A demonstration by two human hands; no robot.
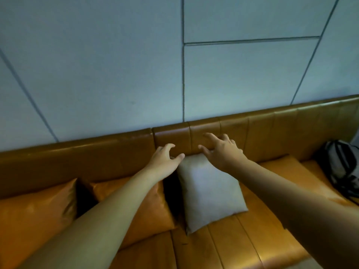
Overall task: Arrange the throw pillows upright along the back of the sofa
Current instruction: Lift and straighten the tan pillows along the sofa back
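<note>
head view: white pillow (208, 191) leans upright on the sofa back (120, 152), beside two orange pillows (147, 202)
grip: left hand (165, 160) and right hand (221, 150) spread, empty, by its top corners
step: settling this pillow
next: likely standing the flat orange cushion (291, 171) up

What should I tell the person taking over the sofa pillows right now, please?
Left hand: open, fingers spread at the white pillow's top left corner, no grip.
Right hand: open above its top right corner.
White pillow: leaning upright on the sofa back.
Two orange pillows stand left of it; another orange pillow lies flat on the right.
Left: stand that one up.
</note>
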